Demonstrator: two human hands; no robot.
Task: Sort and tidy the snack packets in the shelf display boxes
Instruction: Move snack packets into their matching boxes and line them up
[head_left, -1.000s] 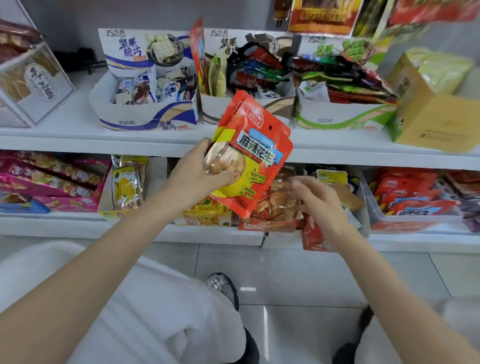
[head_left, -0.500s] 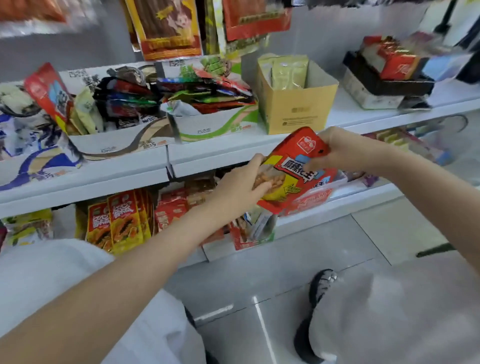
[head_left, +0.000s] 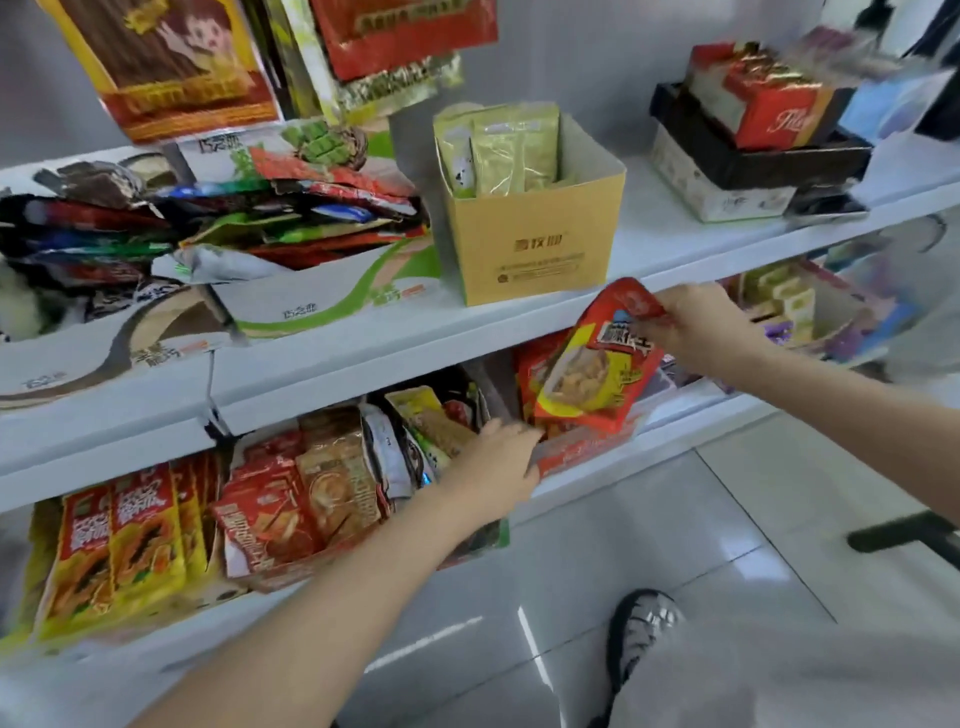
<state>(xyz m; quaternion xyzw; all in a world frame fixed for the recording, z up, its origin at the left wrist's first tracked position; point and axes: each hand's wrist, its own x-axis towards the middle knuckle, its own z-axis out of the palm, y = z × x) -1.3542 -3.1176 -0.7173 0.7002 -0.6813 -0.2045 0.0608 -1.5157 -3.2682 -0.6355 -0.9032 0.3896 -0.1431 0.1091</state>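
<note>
Packet now rides in the right hand alone, fingers pinching its top edge, over the red box on the lower shelf. Left hand has let go; fingers curl on the box's near-left corner. Judged: drop-in comes next.

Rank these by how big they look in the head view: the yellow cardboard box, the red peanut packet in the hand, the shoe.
1. yellow cardboard box
2. red peanut packet, held by the right hand
3. shoe, partly hidden and nearer the camera, so unsure.
</note>
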